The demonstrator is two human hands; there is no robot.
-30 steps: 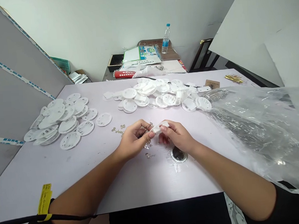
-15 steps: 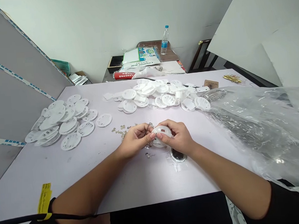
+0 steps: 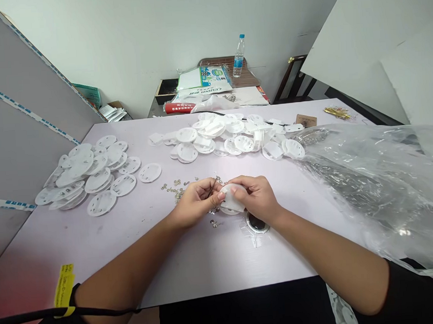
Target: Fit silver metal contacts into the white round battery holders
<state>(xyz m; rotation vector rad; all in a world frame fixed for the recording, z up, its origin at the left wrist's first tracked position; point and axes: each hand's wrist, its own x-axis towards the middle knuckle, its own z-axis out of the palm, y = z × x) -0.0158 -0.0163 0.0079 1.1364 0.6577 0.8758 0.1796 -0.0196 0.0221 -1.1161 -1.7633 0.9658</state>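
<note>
Between my hands, above the table, is a round white plastic disc [image 3: 232,203] with small slots in it. My right hand [image 3: 257,194] grips its right side, thumb on the face. My left hand [image 3: 200,200] is closed at the disc's left edge, thumb pressed near it. A thin dark tool, its kind unclear, sticks up from the left fingers. Small metal clips [image 3: 176,190] lie scattered on the table behind and below the hands. A round dark-centred piece with a pale rim [image 3: 256,223] sits just under my right wrist, on clear film.
A pile of white discs [image 3: 81,165] lies at the left, and another heap [image 3: 214,133] along the back. A large clear plastic bag [image 3: 372,182] with metal pieces covers the right side. Behind stand a water bottle [image 3: 238,58] and packets. A black cable [image 3: 101,312] crosses my left arm.
The disc has turned in my hands, so a flatter face shows now. My right thumb has shifted slightly up and right across it. The left hand stays about where it was.
</note>
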